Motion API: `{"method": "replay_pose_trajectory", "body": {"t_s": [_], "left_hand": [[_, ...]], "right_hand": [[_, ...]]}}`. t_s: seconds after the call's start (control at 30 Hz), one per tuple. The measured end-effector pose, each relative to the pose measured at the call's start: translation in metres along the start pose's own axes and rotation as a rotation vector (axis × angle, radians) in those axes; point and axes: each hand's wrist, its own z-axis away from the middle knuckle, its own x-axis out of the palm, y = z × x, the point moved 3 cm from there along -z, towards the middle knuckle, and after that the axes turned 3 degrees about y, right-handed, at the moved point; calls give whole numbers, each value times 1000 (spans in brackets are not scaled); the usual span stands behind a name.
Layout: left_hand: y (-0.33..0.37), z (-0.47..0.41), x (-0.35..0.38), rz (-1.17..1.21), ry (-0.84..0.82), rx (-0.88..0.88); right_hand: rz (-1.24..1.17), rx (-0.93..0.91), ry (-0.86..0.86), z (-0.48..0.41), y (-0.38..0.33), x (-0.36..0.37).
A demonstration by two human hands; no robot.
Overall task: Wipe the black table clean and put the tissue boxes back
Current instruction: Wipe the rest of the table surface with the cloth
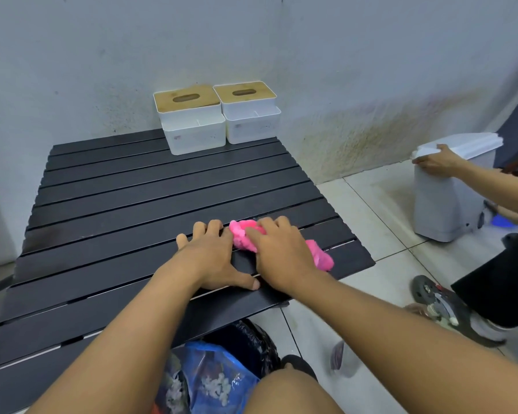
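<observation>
The black slatted table point(132, 198) fills the left and middle of the view. Two white tissue boxes with wooden lids stand side by side at its far edge against the wall, the left box point(192, 124) and the right box point(248, 115). A pink cloth point(245, 237) lies near the table's right front. My right hand point(281, 249) lies on top of the cloth, its fingers curled over it. My left hand point(213, 252) rests flat on the slats just left of the cloth, fingers spread.
Another person at the right has a hand point(437, 159) on the lid of a grey pedal bin point(443, 204) standing on the tiled floor. Bags point(216, 375) lie under the table's front edge. A shoe point(440, 300) sits at the right.
</observation>
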Motion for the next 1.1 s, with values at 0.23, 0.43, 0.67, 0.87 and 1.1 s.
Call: {"method": "replay_pose_trajectory", "body": {"t_s": [0.23, 0.43, 0.67, 0.87, 1.1], "left_hand": [[-2, 5, -2, -4, -32, -6], [-1, 0, -1, 0, -24, 0], [-2, 3, -2, 2, -45, -4], [-1, -2, -3, -4, -46, -6], [-7, 1, -5, 74, -39, -63]], "right_hand": [[83, 565, 17, -29, 114, -17], [12, 48, 10, -14, 3, 3], [55, 546, 17, -37, 122, -15], [20, 98, 4, -9, 6, 2], [115, 472, -30, -69, 112, -12]]}}
